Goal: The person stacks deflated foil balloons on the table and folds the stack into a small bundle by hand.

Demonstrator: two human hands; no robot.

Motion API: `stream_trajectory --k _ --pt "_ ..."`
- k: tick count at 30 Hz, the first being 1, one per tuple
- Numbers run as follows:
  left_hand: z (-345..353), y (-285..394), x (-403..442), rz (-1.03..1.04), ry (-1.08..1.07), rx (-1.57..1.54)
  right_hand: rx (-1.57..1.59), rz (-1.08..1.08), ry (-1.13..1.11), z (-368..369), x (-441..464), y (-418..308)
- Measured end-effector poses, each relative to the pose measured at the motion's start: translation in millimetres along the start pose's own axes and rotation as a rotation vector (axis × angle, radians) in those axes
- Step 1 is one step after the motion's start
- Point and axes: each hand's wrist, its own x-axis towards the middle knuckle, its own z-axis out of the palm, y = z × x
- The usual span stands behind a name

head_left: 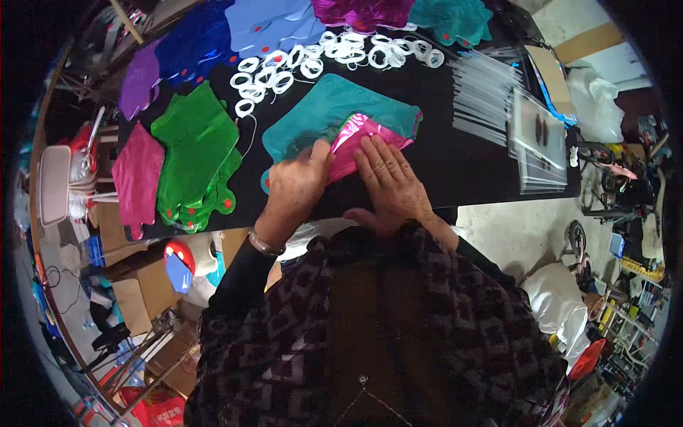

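Observation:
A pink foil piece, folded, lies on top of a teal foil sheet on the black table. My left hand has its fingers curled at the pink piece's left edge; whatever they pinch is hidden. Flat on the pink foil rests my right hand, its fingers stretched out and its thumb apart. Left of the teal sheet are green foil sheets and a pink foil sheet.
White ribbon rolls lie in a band behind the teal sheet. Blue, purple and magenta foils line the far side. Clear plastic sticks and transparent packets lie at the right.

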Motion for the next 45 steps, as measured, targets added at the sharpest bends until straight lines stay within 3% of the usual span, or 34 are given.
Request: stream_trajectory --k 2,7,11,14,16,22,26,37,41,45 --pt "-1.3 5.8 -2.3 -0.012 0.03 0.012 -0.003 0.001 -0.006 -1.7 -1.4 0.2" --pt "-12.5 20.0 -4.8 -0.258 -0.177 0.173 -0.037 -0.004 0.001 1.2 0.5 -2.2" --pt "-14.7 13.0 -7.5 -0.187 0.037 0.326 -0.025 0.0 0.054 1.5 1.4 -3.1" --pt "-5.6 23.3 -14.0 -0.091 0.116 0.122 -0.055 -0.037 0.063 6.6 0.3 4.2" --pt "14.1 34.3 -12.5 0.204 0.227 -0.311 -0.075 -0.065 0.069 10.7 -0.9 6.2" --pt "17.1 42.4 -10.9 -0.019 0.101 -0.409 0.006 -0.08 0.112 0.7 2.9 0.1" --pt "18.6 40.4 -10.6 0.029 0.093 -0.255 -0.011 -0.045 0.08 -0.2 -1.4 -0.1" --pt "3.0 39.7 -26.9 0.103 -0.012 -0.266 -0.179 -0.089 0.072 -13.0 -27.5 2.6" --pt "1.0 34.9 -37.3 0.195 -0.038 -0.324 -0.04 -0.2 0.106 -30.1 -30.7 38.8" --pt "2.3 34.7 -37.1 0.201 -0.049 -0.319 -0.063 -0.157 0.31 -45.6 44.0 72.1"
